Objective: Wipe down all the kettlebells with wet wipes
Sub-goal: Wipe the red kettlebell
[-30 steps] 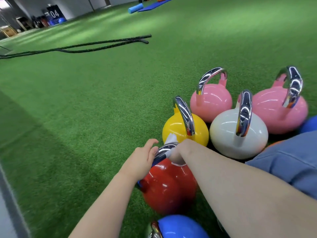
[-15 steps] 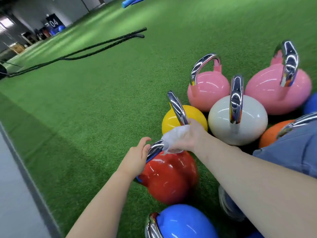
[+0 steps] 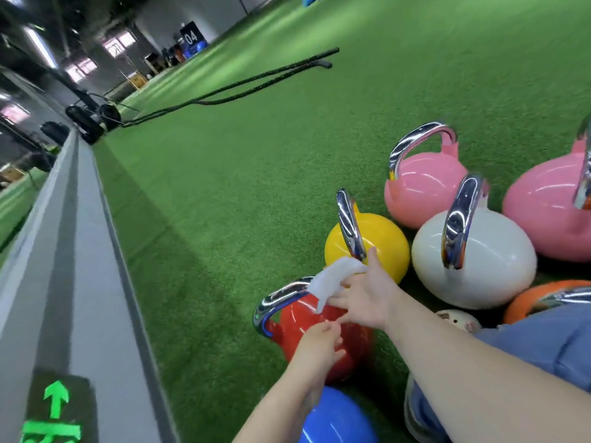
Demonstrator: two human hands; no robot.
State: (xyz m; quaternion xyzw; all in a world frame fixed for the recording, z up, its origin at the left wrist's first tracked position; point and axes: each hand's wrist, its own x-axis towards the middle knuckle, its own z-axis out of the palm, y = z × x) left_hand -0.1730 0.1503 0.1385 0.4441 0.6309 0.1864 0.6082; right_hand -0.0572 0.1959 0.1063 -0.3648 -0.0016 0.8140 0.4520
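Several kettlebells with chrome handles stand close together on green turf. The red kettlebell (image 3: 297, 334) is nearest, with a yellow one (image 3: 383, 235), a white one (image 3: 489, 263), two pink ones (image 3: 422, 190) (image 3: 543, 219), an orange one (image 3: 537, 290) and a blue one (image 3: 332, 423) around it. My right hand (image 3: 367, 292) holds a white wet wipe (image 3: 335, 278) against the right end of the red kettlebell's handle (image 3: 281, 298). My left hand (image 3: 319, 343) rests on the red body just below, fingers relaxed.
Black battle ropes (image 3: 240, 87) lie across the turf farther out. A grey floor strip (image 3: 64, 251) with a green arrow mark (image 3: 56, 401) runs along the left. My knee in blue cloth (image 3: 543, 346) is at the right.
My right hand with the wipe has slid up along the red handle. My left hand has left the handle's end and now lies on the red body. The view swung left.
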